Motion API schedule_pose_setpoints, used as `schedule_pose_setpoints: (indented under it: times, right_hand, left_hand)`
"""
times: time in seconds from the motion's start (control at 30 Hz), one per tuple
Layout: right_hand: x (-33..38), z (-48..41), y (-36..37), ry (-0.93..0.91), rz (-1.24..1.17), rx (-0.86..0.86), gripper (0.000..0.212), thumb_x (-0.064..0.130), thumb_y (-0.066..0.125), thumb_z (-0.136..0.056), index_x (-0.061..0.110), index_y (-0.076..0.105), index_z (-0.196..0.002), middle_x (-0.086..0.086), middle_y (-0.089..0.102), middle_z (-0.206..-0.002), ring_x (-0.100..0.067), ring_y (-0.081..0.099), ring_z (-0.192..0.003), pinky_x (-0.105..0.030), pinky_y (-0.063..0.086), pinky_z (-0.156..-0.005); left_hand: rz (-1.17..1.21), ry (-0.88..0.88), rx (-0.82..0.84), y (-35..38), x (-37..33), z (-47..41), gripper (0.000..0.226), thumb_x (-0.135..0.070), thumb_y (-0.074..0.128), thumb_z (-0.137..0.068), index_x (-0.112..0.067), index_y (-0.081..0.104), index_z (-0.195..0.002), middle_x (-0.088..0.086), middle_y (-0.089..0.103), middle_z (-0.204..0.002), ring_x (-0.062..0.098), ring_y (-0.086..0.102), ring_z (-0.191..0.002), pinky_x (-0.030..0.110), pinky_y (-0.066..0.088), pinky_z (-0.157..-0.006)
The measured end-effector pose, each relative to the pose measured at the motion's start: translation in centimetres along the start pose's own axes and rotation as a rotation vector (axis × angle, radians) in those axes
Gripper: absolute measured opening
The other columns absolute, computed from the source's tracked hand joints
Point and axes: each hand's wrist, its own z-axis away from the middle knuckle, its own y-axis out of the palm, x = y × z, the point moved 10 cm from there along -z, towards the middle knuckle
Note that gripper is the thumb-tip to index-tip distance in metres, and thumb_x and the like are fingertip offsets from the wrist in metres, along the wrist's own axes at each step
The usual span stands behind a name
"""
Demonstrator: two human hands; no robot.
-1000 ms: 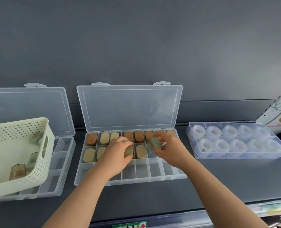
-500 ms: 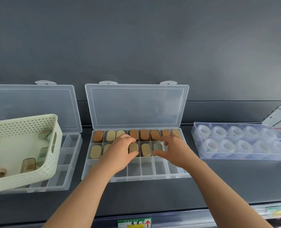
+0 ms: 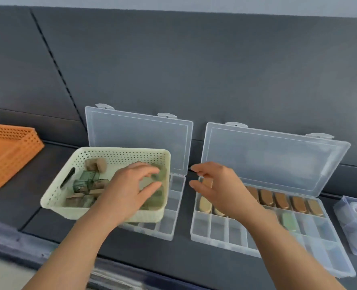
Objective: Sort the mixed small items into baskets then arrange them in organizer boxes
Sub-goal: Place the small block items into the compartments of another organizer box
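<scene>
Cream plastic, perforated all round: the basket [image 3: 54, 203] sits on the lower half of one open organizer box [image 3: 169, 222]. The task's small items lie loose inside the basket, green see-through pieces [image 3: 85, 178] and a few brown ones [image 3: 96, 164].

The left hand [image 3: 127, 189] is down inside the basket near its right wall. Its grip is apart, with fingers and thumb spread over a green item but not closed on it; blur hides any contact. The right hand [image 3: 221, 187] hovers just right of the basket, grip apart and empty.

Further right of the basket, the second organizer box [image 3: 219, 239] holds a row of tan pieces [image 3: 282, 200] and one green piece [image 3: 288, 220].

As I judge it, the step goes best like this:
- Pinch a single green item by its narrow sides.
- Lift it clear of the basket's wall.
- Lay it flat in the next free cell on the side away from the basket, keeping colours together.
</scene>
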Motion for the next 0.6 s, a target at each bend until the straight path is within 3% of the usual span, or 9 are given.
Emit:
schedule_pose_setpoints:
  times: [0.1, 0.17, 0.3, 0.43, 0.6]
  right_hand:
    - [4.2, -3.0, 4.1, -0.018, -0.084, 0.091, 0.038, 0.032, 0.064, -0.088, 0.023, 0.06, -0.126, 0.007, 0.063, -0.12, -0.006, 0.059, -0.105, -0.02, 0.048, -0.092]
    - [6.0, -4.8, 7.0, -0.002, -0.103, 0.161, 0.038, 0.032, 0.065, -0.088, 0.024, 0.06, -0.125, 0.006, 0.064, -0.12, -0.006, 0.06, -0.105, -0.025, 0.05, -0.095]
    - [7.9, -7.2, 12.1, 0.048, -0.096, 0.284, 0.041, 0.029, 0.066, -0.088, 0.022, 0.058, -0.128, 0.006, 0.062, -0.125, -0.008, 0.058, -0.111, -0.027, 0.047, -0.099]
    - [8.1, -8.3, 15.3, 0.119, -0.068, 0.37, 0.041, 0.027, 0.068, -0.086, 0.023, 0.061, -0.126, 0.01, 0.062, -0.123, -0.004, 0.057, -0.108, -0.024, 0.047, -0.098]
    - [8.9, -7.9, 18.5, 0.153, -0.036, 0.484, 0.038, 0.031, 0.071, -0.082, 0.025, 0.065, -0.118, 0.016, 0.065, -0.111, 0.001, 0.058, -0.098, -0.024, 0.049, -0.095]
  left_hand:
    - [-0.047, -0.121, 0.026, -3.9, 6.9, 0.3, 0.032, -0.029, 0.068, -0.085, -0.03, 0.064, -0.116, -0.02, 0.06, -0.108, -0.008, 0.052, -0.092, 0.021, 0.044, -0.088]
    - [-0.094, -0.17, 0.1, -5.2, 10.9, 0.0, 0.038, -0.028, 0.069, -0.084, -0.03, 0.061, -0.121, -0.015, 0.06, -0.122, 0.0, 0.054, -0.107, 0.026, 0.043, -0.099]
    - [-0.231, -0.211, 0.354, -4.1, 16.8, -1.1, 0.055, -0.034, 0.072, -0.081, -0.028, 0.053, -0.132, -0.01, 0.045, -0.142, 0.01, 0.044, -0.127, 0.025, 0.033, -0.105]
    - [-0.264, -0.173, 0.537, -1.8, 19.0, -1.7, 0.059, -0.044, 0.071, -0.078, -0.034, 0.051, -0.132, -0.007, 0.047, -0.132, 0.012, 0.045, -0.118, 0.027, 0.039, -0.1]
    - [-0.248, -0.083, 0.514, -2.1, 19.0, -2.2, 0.048, -0.052, 0.066, -0.079, -0.027, 0.061, -0.12, -0.006, 0.06, -0.116, 0.013, 0.054, -0.105, 0.034, 0.047, -0.093]
